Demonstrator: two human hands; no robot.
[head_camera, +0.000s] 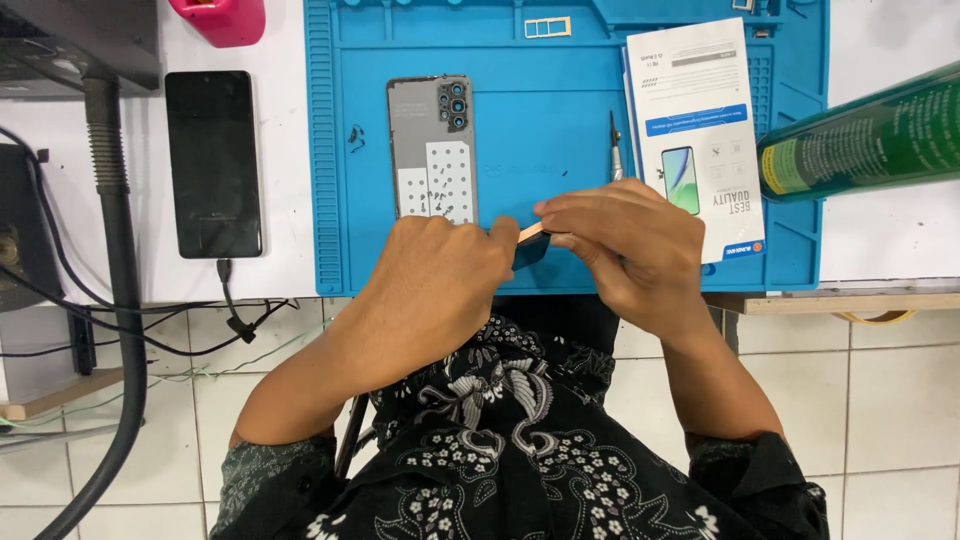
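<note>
Head view: both hands meet at the near edge of the blue repair mat (560, 120). The left hand (440, 275) and right hand (625, 245) pinch a small dark phone part (530, 247) with a tan edge, mostly hidden. A phone back cover (432, 150) lies at 11 o'clock, a white packet (695, 130) at 1 o'clock, with open mat between them.

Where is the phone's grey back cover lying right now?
In the head view, the grey back cover lies on the blue work mat, left of centre, just beyond the left hand, with a black phone off the mat further left.
</note>
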